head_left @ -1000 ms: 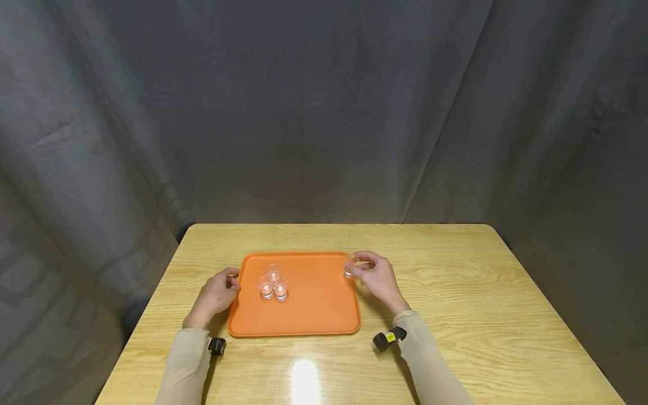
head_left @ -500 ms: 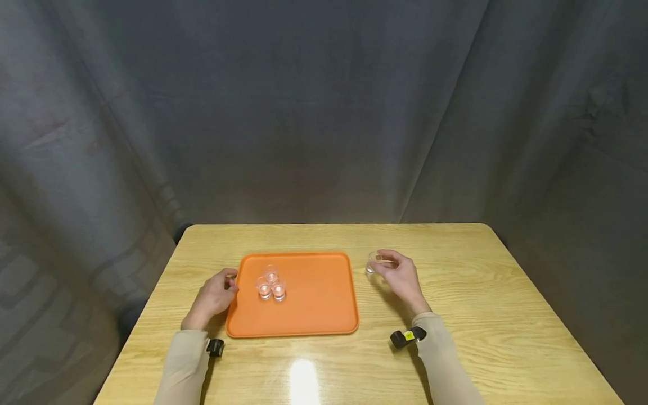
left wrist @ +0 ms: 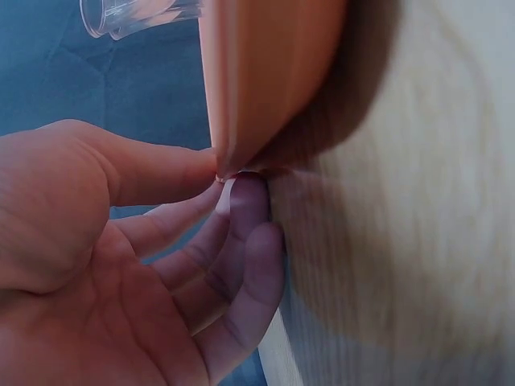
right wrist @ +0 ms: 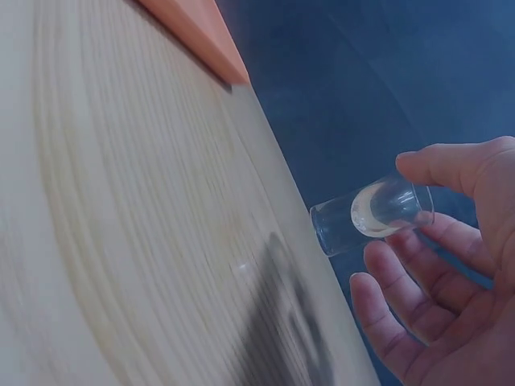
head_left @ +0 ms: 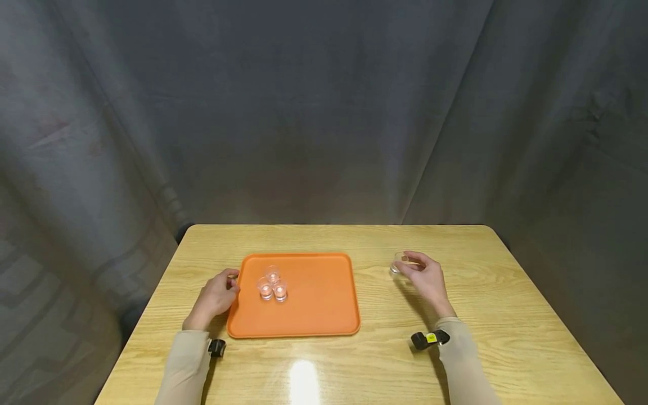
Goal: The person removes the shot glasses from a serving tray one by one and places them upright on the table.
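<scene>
- The right hand (head_left: 425, 278) is grasping a clear glass (head_left: 398, 265), pinching it between thumb and fingertips close to the rim.
- That glass is standing upright in the grip, its base pointing down from the fingers; whether the base is touching the wooden table (head_left: 506, 315) below this hand, I cannot tell.
- A dark shadow (right wrist: 282, 338) is falling across the tabletop just beside the held glass.
- The left hand (head_left: 215, 293) is gripping the edge of an orange tray (head_left: 324, 309), its thumb pressing on the rim and its fingers curling in against the edge from the other side.
- The tray is lying between the two hands, touching the left one and sitting well apart from the right one.
- Three small glasses (head_left: 280, 291) are standing upright in a tight cluster on the tray, inward from the left hand and much nearer to it than to the right; their rims are overlapping in the head view, so contact between them is hard to judge.
- A black wrist device (head_left: 430, 338) with a yellow label is sitting behind the right hand, and a black wrist camera (head_left: 216, 347) is sitting behind the left.
- Beyond both hands, a grey curtain (head_left: 324, 124) is hanging past the table's far edge.
</scene>
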### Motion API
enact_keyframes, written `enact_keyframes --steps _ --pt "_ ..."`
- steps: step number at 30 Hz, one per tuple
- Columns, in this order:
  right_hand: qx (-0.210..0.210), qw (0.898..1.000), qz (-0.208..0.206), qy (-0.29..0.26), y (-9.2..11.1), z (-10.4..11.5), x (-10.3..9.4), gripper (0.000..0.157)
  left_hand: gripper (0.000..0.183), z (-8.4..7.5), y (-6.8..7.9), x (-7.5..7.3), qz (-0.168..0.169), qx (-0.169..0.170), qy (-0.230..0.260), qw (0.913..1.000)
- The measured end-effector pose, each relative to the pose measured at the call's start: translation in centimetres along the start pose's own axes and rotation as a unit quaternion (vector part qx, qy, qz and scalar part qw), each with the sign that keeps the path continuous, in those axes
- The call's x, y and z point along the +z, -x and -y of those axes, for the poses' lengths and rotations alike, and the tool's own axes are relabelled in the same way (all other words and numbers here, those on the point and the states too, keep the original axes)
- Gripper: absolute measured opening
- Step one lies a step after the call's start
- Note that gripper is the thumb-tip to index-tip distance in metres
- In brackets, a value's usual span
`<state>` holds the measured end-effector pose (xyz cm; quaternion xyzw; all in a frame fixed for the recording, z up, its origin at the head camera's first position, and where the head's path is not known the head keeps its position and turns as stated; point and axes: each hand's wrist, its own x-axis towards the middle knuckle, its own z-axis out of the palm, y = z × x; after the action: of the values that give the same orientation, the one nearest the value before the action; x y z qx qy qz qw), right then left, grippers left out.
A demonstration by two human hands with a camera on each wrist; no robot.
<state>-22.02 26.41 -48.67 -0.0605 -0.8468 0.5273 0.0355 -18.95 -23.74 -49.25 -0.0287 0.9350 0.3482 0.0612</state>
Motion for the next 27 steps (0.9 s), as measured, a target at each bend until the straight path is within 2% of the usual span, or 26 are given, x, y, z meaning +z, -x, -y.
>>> enact_keyframes --steps 11,18,27 --pt "0.023 0.999 -0.031 -0.004 0.4 -1.1 -2.6 0.059 0.043 0.1 0.0 0.0 0.0 0.001 0.001 1.0" --pt "0.032 0.999 -0.038 -0.005 0.8 -1.8 -3.3 0.06 0.044 0.1 0.1 0.0 -0.002 -0.007 0.002 1.0" --pt "0.037 0.997 -0.068 0.001 1.0 -2.6 -4.1 0.057 0.044 0.2 0.0 0.1 -0.004 -0.003 0.0 1.0"
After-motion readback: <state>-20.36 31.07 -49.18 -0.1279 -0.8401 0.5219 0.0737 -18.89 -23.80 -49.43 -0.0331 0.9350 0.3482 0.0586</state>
